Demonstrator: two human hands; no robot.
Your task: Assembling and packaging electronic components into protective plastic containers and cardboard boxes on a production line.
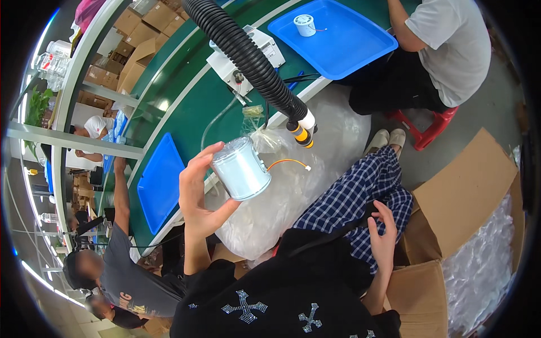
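Observation:
My left hand (197,197) is closed around a pale blue cylindrical housing (241,170), thumb below and fingers above. A short red and yellow cable (287,161) with a small white plug sticks out from its side. The housing is raised in front of the workbench edge, above a large clear plastic bag. On the right, my right hand (383,236) hovers over my checked trousers, fingers apart and slightly curled, with nothing in it. The black corrugated hose (248,53) hangs down close to the housing, ending in a black and yellow tip.
A blue tray (360,48) on the green bench (197,84) bears a similar housing (304,25). Another blue tray (160,183) lies left, near a white box device (265,50). An open carton (420,296) holds clear plastic packaging. Co-workers sit at right and left.

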